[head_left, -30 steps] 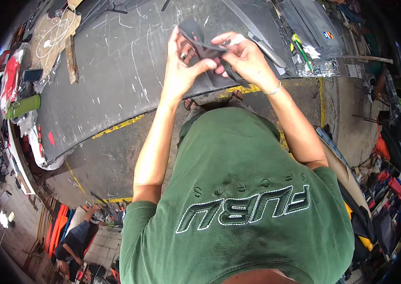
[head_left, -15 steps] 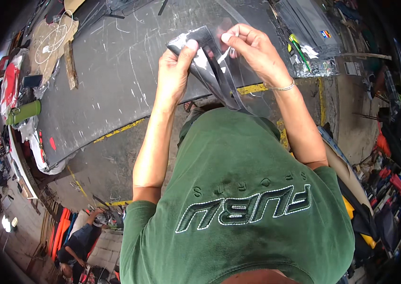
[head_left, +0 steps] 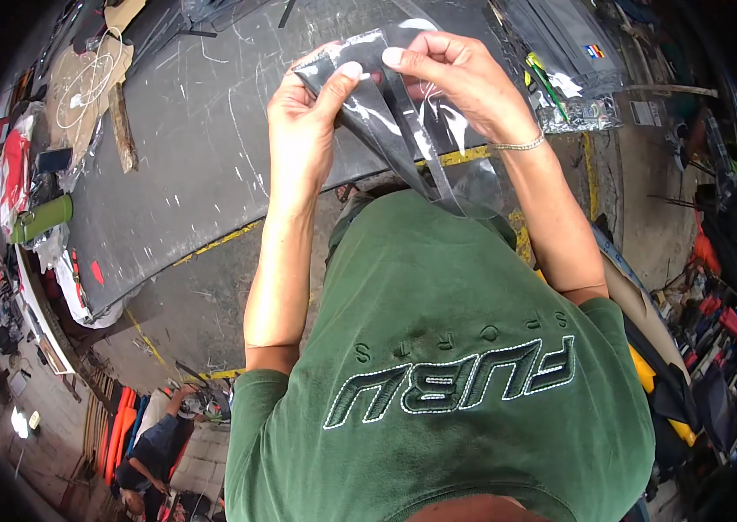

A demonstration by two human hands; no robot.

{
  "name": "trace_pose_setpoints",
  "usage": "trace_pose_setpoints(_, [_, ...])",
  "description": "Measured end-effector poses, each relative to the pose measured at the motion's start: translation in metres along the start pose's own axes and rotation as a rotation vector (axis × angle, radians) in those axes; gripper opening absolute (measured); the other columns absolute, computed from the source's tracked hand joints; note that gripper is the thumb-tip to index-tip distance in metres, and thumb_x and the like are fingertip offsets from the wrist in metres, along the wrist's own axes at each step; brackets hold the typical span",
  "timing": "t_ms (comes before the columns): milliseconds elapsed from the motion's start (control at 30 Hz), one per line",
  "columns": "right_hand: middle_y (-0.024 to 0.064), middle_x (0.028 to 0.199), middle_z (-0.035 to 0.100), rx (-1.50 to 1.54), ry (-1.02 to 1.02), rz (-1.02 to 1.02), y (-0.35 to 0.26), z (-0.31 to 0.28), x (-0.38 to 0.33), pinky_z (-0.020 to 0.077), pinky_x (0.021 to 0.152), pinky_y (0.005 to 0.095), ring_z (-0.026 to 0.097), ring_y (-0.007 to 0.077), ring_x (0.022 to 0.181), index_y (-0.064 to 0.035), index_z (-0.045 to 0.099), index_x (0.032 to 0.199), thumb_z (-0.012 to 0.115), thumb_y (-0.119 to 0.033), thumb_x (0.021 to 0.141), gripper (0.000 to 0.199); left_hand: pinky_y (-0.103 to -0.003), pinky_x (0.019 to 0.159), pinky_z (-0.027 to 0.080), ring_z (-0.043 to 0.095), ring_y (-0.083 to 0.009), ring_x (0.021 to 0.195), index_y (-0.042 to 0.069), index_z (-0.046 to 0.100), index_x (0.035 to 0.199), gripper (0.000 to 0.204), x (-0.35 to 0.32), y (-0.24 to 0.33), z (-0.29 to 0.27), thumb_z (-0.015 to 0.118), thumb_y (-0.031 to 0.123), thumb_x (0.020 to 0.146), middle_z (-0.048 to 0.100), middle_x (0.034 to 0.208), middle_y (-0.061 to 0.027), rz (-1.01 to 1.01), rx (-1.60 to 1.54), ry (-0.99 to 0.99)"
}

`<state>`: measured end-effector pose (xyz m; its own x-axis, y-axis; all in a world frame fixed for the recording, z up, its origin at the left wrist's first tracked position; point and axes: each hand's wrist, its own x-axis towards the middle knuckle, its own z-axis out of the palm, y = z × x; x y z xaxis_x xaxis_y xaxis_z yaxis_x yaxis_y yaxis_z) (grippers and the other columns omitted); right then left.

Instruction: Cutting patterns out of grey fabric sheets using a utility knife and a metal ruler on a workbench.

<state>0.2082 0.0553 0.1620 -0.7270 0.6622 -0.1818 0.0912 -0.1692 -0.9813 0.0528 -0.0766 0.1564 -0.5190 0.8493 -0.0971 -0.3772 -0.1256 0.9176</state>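
Where hands (head_left: 303, 117) pinch, plastic (head_left: 381, 113) bridges them; it sags.

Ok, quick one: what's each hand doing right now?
Left hand: closed, holding the clear plastic sheet with dark bands, thumb on top.
Right hand: closed, pinching the same sheet.
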Motion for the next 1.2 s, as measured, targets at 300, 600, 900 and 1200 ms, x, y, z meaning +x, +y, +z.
trace_pose_setpoints(300, [0.0004,0.086,0.071,-0.061,0.003,-0.016,-0.009,-0.001,-0.005,0.0558,0.069,0.0232,0.068,0.0076,0.078,-0.0074,0.069,0.099,0.075,-0.026,0.096,0.019,-0.026,0.067,0.059,0.072,-0.0137,0.077,-0.001,0.064,0.110,0.019,0.000,0.009,-0.003,0.065,0.016,0.103,0.075,0.096,-0.0105,-0.139,-0.126,-0.038])
trace_pose_setpoints(600, [0.0030,0.077,0.069,-0.125,0.026,0.124,-0.043,0.003,-0.020,0.0510,0.058,0.0231,0.064,0.0080,0.065,-0.0026,0.065,0.099,0.070,-0.019,0.100,0.017,-0.026,0.067,0.058,0.073,-0.0138,0.076,-0.003,0.066,0.106,0.017,-0.004,0.006,0.009,0.067,0.013,0.101,0.076,0.093,-0.0115,-0.094,-0.065,0.005])
trace_pose_setpoints(900, [0.0033,0.081,0.069,-0.109,0.017,0.072,-0.030,-0.003,-0.017,0.0534,0.061,0.0230,0.065,0.0083,0.070,-0.0057,0.066,0.094,0.074,-0.022,0.097,0.018,-0.028,0.069,0.062,0.075,-0.0183,0.077,-0.003,0.065,0.105,0.018,-0.002,0.005,0.008,0.071,0.012,0.098,0.076,0.092,-0.0134,-0.059,0.046,0.029])
trace_pose_setpoints(1200, [0.0023,0.076,0.067,-0.029,0.007,-0.016,-0.027,-0.001,-0.018,0.0527,0.058,0.0223,0.065,0.0080,0.064,-0.0047,0.064,0.092,0.075,-0.023,0.096,0.022,-0.026,0.068,0.061,0.074,-0.0138,0.078,-0.002,0.066,0.107,0.017,-0.009,0.017,0.020,0.071,0.012,0.098,0.077,0.091,-0.0119,-0.018,0.137,0.069])
